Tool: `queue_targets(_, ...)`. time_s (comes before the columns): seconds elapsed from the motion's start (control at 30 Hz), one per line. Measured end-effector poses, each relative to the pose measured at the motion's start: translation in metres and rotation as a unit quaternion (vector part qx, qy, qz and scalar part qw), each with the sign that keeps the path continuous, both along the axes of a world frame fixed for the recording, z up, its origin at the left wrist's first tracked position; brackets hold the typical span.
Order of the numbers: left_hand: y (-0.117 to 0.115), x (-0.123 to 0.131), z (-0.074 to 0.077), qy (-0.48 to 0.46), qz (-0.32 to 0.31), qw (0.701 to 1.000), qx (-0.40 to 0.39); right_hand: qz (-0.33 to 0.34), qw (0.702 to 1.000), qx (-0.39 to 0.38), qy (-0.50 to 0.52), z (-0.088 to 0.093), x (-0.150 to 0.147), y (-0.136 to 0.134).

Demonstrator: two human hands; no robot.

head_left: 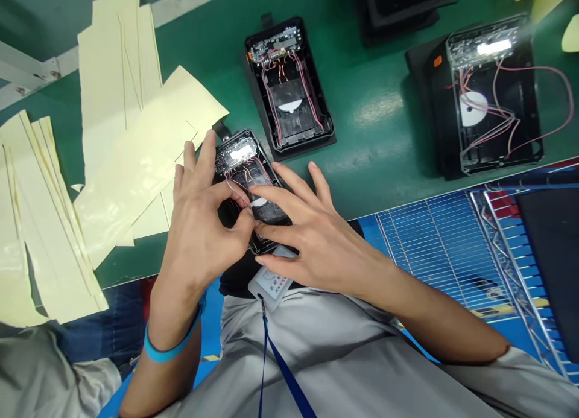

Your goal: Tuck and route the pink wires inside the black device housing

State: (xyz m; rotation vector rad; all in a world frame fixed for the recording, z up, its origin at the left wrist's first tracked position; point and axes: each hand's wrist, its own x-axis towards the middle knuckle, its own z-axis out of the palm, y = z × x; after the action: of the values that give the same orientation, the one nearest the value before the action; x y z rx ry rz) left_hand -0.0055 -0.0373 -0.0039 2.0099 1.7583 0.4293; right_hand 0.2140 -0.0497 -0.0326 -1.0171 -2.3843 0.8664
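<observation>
Both hands are over a black electronic device housing [266, 192] lying open at the table's front edge. Inside it are a circuit board [242, 152], thin pink and copper-coloured wires and a partly covered white disc. My left hand [201, 225] pinches thumb and index finger together at the housing's left side, where a thin pink wire [237, 189] runs to the fingertips; its other fingers are raised. My right hand [312, 231] reaches across from the right with fingers spread, index and middle fingertips down inside the housing. The hands hide part of its lower half.
Another open housing [294, 104] lies just beyond on the green table [371, 134]. A third housing [497, 104], with loose pink wires, rests at the right. Yellowish adhesive sheets [131, 128] cover the left. Black parts [402, 8] are stacked at the back. A wire rack [434, 249] stands lower right.
</observation>
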Motion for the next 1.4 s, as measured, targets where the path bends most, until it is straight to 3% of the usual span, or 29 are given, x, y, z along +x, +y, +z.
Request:
queue_targets(0.63,-0.0017,0.0043,0.0009,0.008,0.053,0.996,0.070,0.004,1.000,-0.002,-0.008,0.0019,0.0007,0.0002)
queue_targets(1.4,-0.0004,-0.0005,0.0034,-0.056,0.030,0.998,0.015,0.026,0.999,0.023,-0.030,0.0060,0.0021,0.0021)
